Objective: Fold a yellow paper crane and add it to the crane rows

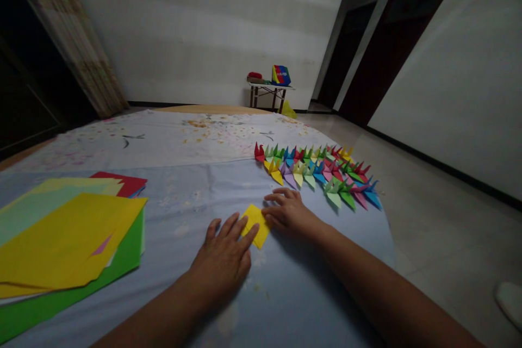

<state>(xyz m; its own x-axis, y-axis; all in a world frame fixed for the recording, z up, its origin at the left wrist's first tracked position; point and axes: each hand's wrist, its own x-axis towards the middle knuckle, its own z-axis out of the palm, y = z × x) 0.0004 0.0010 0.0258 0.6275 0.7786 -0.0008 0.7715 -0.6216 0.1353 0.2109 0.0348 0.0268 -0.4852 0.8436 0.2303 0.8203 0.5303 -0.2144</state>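
A small folded piece of yellow paper (256, 221), diamond-shaped, lies flat on the cloth-covered table (179, 239) between my hands. My left hand (225, 253) rests palm down at its left side, fingers apart, with a fingertip pressing on the paper. At its right edge is my right hand (291, 211), fingers stretched out and slightly bent, the tips touching or very near the paper. Neither hand is wrapped round anything. Beyond my right hand stand several rows of folded paper cranes (310, 168) in many colours.
Loose sheets of coloured paper (69, 239) are piled at the left, yellow on top and green underneath. The table's rounded edge (392, 239) runs along the right. Against the far wall, a small table (271, 87) holds a colourful box (281, 75).
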